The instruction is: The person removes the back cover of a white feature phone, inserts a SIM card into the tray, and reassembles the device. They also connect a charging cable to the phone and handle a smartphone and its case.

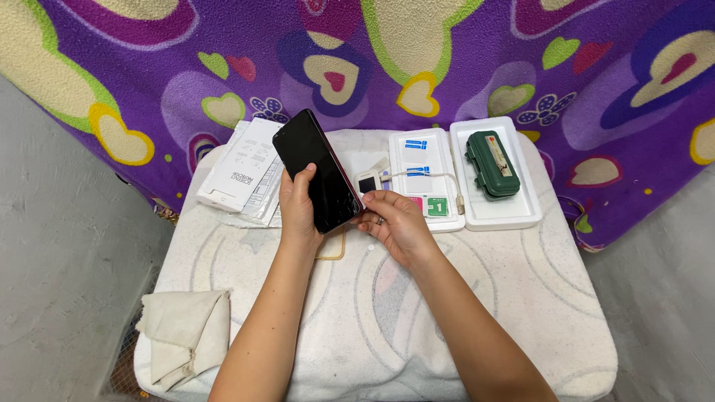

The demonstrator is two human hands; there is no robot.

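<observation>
My left hand (296, 205) grips a black smartphone (316, 170) with a cracked lower screen, holding it tilted above the white cushion (387, 327). My right hand (396, 222), a ring on one finger, pinches the phone's lower right corner with thumb and fingertips. Under the phone lies a clear phone case (333, 249), mostly hidden by my hands. A small white square item (367, 183) with a cable sits just beyond my right hand.
A white tray (497, 212) holds a green box (491, 164). A second white tray (423, 175) holds small packets and a cable. A white package and papers (244, 171) lie at left. A folded cloth (186, 335) rests at the front left. A purple blanket (447, 52) lies behind.
</observation>
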